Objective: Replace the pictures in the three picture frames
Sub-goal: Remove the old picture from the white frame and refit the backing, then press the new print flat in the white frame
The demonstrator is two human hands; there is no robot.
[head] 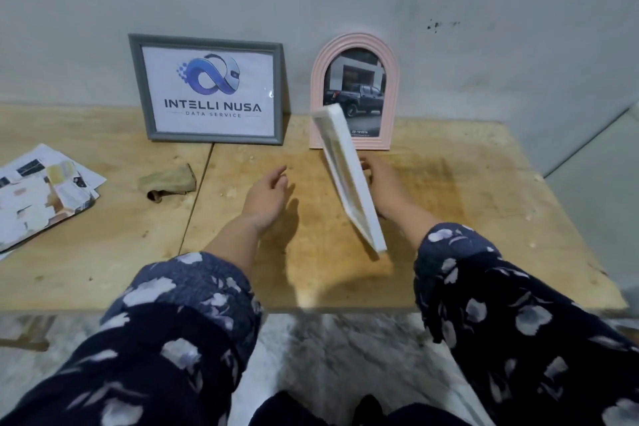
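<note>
White rectangular picture frame [349, 180] stands tilted mid-bench, right hand [383, 183] apparently gripping behind; left hand [266, 197] open, empty. Unsupported, it could topple.

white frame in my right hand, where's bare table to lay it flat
Bare wood lies right of the right hand, out to the table edge, and between both hands. Left side is crowded: paper stack and brown cloth. Back edge holds the grey frame and pink frame.
</note>
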